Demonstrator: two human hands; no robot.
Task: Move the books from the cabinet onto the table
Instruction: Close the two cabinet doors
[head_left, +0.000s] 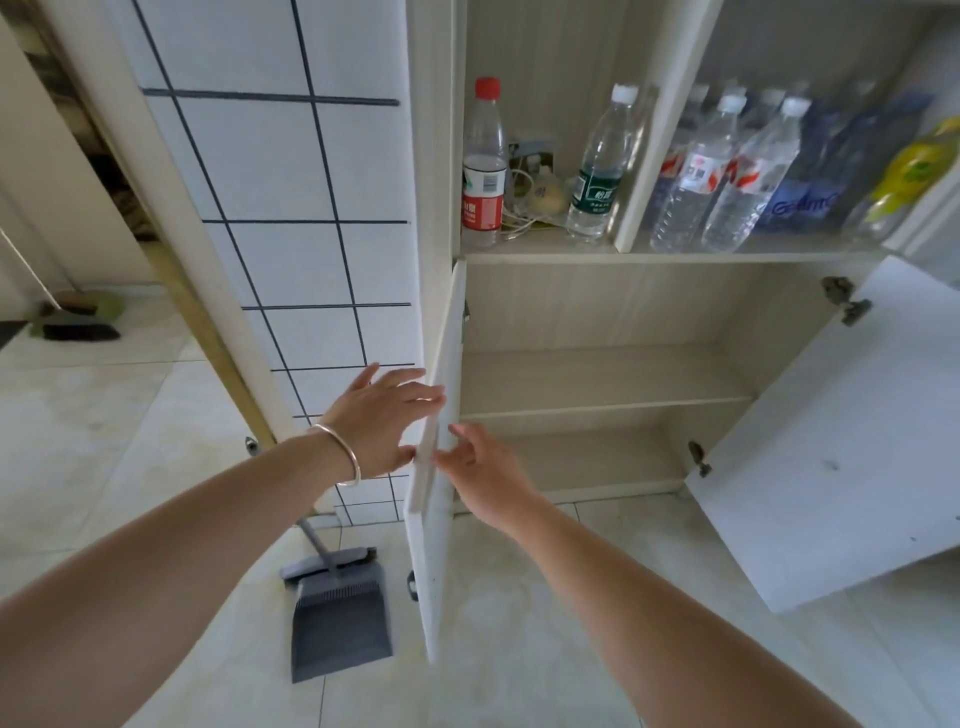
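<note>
The lower cabinet (597, 312) stands with both doors swung out. Its middle shelf (602, 400) and bottom board hold nothing that I can see, and no books or table are in view. The left door (434, 519) points edge-on toward me. My left hand (379, 421), a bangle on its wrist, lies with straight fingers against the door's outer face near its edge. My right hand (478, 467) reaches to the inner side of the same edge with relaxed fingers, holding nothing.
The right door (831, 441) hangs open at the right. The shelf above carries several water bottles (717, 171) and a red-capped bottle (483, 161). A grey dustpan (337, 618) stands on the tiled floor by the left door. A tiled wall (291, 208) is at the left.
</note>
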